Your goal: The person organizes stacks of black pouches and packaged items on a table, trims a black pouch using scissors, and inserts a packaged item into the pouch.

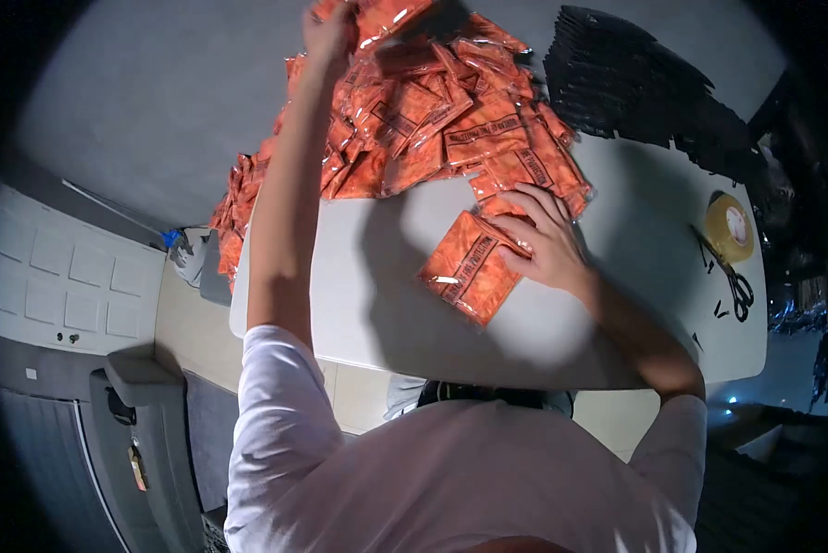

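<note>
Packet (469, 269), orange under clear plastic, lies flat on the near part of the white table (336, 295), before the big pile of similar packets (414, 120). Right hand (548, 241) is laid over its far right corner; the thumb seems to rest on it, and the fingers extend toward the next packets. Perhaps it lies so near to the body because there it is easy to handle, and the hand may keep the slippery plastic from sliding. Whether these fingers pinch it or only press, I cannot tell

Left hand (329, 35) is stretched to the far side of the pile, beside an upper orange packet (382, 20). The picture's edge cuts this place, so I cannot tell if the hand is closed on it. Yellow tape roll (720, 221) and scissors (729, 272) lie at the right end, probably to be reachable without disturbing the pile, near the black sheets (626, 83).

The near packet looks almost square, thus its long axis is not clear; one corner points toward the person, and its dark printed band runs obliquely from near left to far right
</note>
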{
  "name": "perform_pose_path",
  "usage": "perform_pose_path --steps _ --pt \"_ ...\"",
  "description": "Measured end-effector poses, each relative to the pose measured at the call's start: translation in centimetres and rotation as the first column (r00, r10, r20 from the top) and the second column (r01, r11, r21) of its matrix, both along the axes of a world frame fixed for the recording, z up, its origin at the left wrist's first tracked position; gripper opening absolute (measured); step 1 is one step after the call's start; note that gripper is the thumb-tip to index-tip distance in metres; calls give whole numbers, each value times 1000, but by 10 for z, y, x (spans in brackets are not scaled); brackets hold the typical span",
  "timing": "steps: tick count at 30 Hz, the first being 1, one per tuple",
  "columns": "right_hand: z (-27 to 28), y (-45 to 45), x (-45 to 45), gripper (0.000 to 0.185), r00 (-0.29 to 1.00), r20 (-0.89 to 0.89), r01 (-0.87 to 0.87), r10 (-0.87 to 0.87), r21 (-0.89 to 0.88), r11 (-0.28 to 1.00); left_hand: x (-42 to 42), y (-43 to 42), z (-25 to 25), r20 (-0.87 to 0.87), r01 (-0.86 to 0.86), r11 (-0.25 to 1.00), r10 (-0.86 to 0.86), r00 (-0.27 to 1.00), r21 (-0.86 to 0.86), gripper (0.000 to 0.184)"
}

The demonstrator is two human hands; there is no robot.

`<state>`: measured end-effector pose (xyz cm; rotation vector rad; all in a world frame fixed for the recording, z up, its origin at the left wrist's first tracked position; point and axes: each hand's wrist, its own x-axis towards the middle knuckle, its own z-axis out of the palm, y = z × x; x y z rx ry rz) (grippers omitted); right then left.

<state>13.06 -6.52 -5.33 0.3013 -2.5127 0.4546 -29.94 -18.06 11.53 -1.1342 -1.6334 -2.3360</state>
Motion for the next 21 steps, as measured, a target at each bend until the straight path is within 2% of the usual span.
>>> perform_pose_path --steps 1,2,4,5,6,8,9,10,12,13,15,16,17,18,20,21 --pt "-1 1 0 46 1000 -3 -2 1 -9 1000 -13 11 -22 37 -152 954 167 985 -258 46" --pt "-2 1 0 46 1000 -8 9 -9 -11 1000 -22 21 -45 28 -277 822 335 942 -497 59" --pt "-6 0 -2 45 999 -33 11 -14 -81 997 -56 30 -96 -408 -500 445 292 865 -743 74" --pt "-11 0 -3 53 996 -78 45 -50 -64 997 -53 38 -99 -475 -542 346 263 839 -766 82" --pt "-5 -3 -2 53 995 -76 61 -65 -65 996 -35 44 -92 -474 -535 353 250 845 -767 82" --pt "9 -9 1 67 946 -114 308 -305 11 951 13 53 -68 -799 -800 -19 76 597 -599 90" --pt "4 -10 0 83 915 -29 404 -403 32 914 22 53 -68 -771 -786 -55 245 587 -616 97" --pt "1 -9 -2 83 917 -27 398 -397 38 917 27 47 -64 -768 -783 -58 253 589 -619 97" --pt "-7 -6 -3 89 895 45 442 -444 53 896 40 32 -58 -743 -802 55 342 575 -595 98" --pt "-9 -4 -3 88 898 40 436 -438 63 898 44 21 -58 -806 -880 139 357 473 -455 90" --pt "-10 -1 -3 84 902 16 429 -431 66 901 82 -7 -61 -834 -805 544 309 457 -239 75" --pt "-11 -1 -3 81 907 0 420 -421 70 905 127 -24 -59 -766 -688 639 232 600 -345 55" --pt "-11 -2 -2 81 908 7 418 -419 62 906 172 -42 -59 -653 -420 776 14 757 -471 40" --pt "-10 -1 -3 77 912 -18 411 -411 59 910 214 -58 -62 -240 -48 652 -208 948 -757 41" --pt "-5 1 -4 73 911 -38 412 -410 62 909 260 -83 -95 -474 -223 603 -294 830 -765 63" --pt "-3 3 -4 69 935 -11 354 -354 7 935 273 -90 -109 -464 -210 607 -297 835 -767 63"
